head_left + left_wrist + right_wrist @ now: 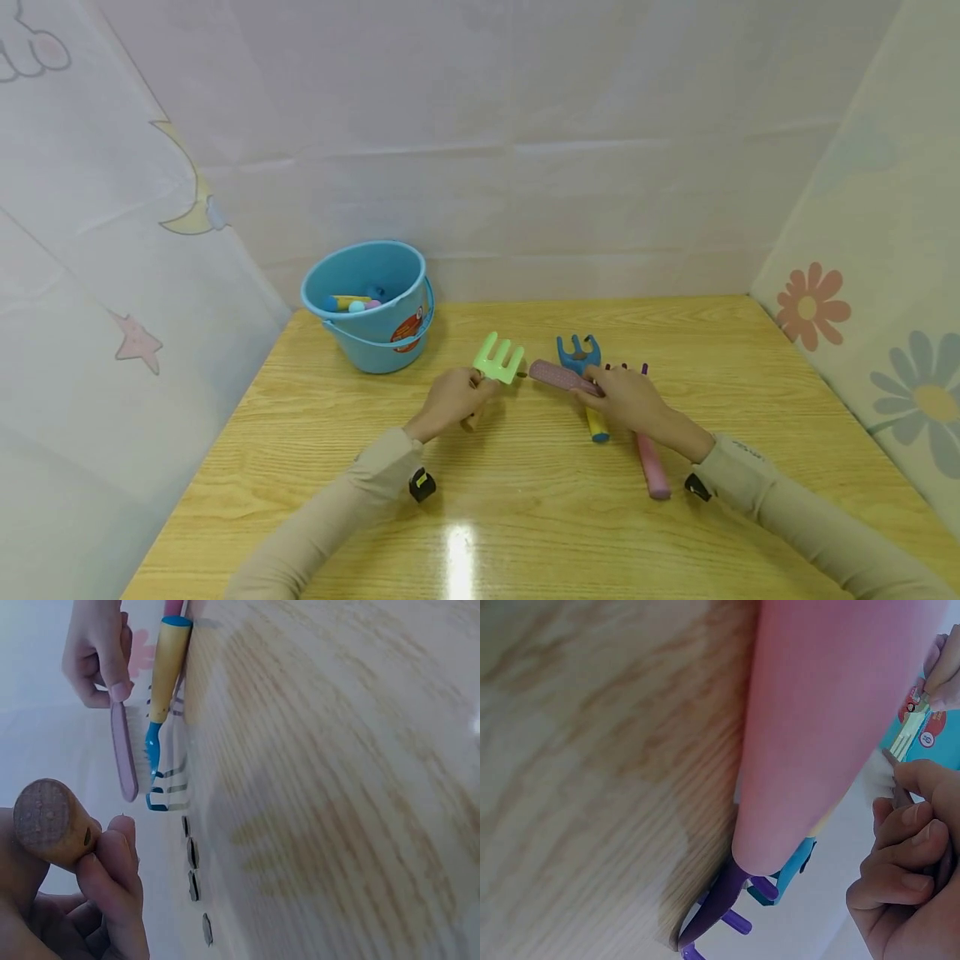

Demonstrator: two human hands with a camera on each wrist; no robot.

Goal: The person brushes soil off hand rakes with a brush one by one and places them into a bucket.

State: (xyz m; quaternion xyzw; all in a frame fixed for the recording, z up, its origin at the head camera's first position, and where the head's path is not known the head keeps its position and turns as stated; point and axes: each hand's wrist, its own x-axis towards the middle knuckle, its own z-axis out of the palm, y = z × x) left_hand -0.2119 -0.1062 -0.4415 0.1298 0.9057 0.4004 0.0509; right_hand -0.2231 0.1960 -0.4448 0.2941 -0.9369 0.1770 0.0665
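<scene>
My left hand (452, 398) grips a small toy rake (498, 360) with light green tines by its wooden handle (56, 825). In my right hand (628, 400) is a mauve brush (558, 376), pinched at one end; pale bristles show along its side in the left wrist view. Beneath and beside the right hand lies a blue toy rake (577, 357) with a yellow handle. A purple rake (716, 904) with a pink handle (652, 468) lies to its right, partly hidden by that hand.
A light blue bucket (378, 340) stands at the back left of the wooden table (525, 533), with several colourful handles inside. Small dark flat pieces (193, 853) lie in a row on the tabletop. Printed cloth (480, 150) hangs behind and at both sides.
</scene>
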